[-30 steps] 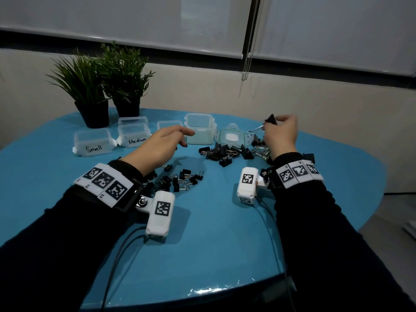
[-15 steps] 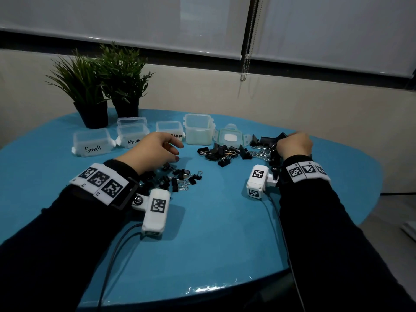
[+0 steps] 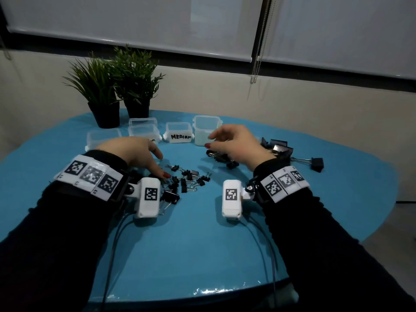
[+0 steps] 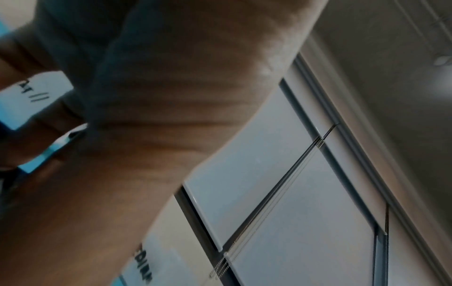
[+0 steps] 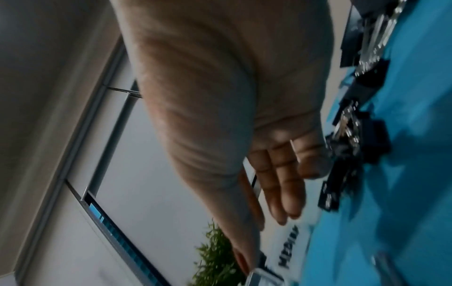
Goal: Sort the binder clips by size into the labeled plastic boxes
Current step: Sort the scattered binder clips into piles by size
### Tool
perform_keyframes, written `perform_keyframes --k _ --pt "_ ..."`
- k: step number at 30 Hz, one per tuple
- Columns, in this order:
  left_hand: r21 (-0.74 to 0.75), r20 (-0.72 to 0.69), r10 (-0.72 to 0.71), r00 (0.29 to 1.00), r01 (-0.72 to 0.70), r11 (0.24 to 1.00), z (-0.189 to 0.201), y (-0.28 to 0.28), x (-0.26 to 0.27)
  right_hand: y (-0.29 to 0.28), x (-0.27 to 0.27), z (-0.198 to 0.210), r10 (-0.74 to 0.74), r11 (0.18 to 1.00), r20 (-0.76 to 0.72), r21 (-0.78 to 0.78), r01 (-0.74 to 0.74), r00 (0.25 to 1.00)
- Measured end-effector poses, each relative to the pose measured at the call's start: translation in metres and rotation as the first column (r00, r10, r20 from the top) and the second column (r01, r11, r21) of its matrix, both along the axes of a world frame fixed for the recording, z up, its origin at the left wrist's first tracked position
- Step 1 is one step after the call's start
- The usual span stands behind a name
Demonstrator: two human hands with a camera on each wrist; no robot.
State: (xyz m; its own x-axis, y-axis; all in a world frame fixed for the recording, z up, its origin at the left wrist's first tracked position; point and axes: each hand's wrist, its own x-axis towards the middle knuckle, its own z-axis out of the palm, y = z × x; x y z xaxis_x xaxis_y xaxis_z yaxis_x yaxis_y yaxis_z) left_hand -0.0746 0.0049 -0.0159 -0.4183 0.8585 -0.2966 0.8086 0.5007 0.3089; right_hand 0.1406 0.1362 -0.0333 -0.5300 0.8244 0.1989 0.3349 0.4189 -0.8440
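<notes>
plants (image 3: 117,86): two little potted ones, back left of the MEDIUM box, far edge of the table (image 3: 202,244)

clear boxes (image 3: 144,131): a few see-through tubs just left of the MEDIUM box, labels mostly hidden behind the left hand

left hand (image 3: 135,152): palm down, in front and left of the MEDIUM box, fingers spread loose with tips down at the small clips. Not gripping anything, pretty sure

small clips (image 3: 189,179): scattered little pile on the table, in front of the MEDIUM box, right by the left fingertips

MEDIUM box (image 3: 179,132): middle of the back row, upright, open top

tall box (image 3: 206,130): touching-close on the MEDIUM box's right

right hand (image 3: 234,143): hovering right of the MEDIUM box, fingers relaxed and straight-ish in the wrist view, holding nothing

big clips (image 3: 276,147): dark heap further right of the MEDIUM box, partly under the right hand, one stray (image 3: 316,164) off to the right
</notes>
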Motion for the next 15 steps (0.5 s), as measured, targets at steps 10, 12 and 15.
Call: perform_keyframes --k 10,12,15 --pt "-0.248 -0.143 -0.012 0.990 -0.025 0.968 0.007 -0.013 -0.017 -0.021 -0.009 -0.006 0.279 0.959 0.431 -0.179 -0.222 0.858" --pt "-0.235 -0.152 -0.029 0.988 -0.008 0.972 0.006 -0.013 -0.016 -0.022 -0.012 -0.006 0.289 0.955 0.423 -0.195 -0.225 0.859" --pt "-0.186 -0.096 -0.044 0.994 0.026 0.982 0.003 -0.010 -0.014 -0.026 -0.019 -0.010 0.313 0.945 0.379 -0.219 -0.244 0.871"
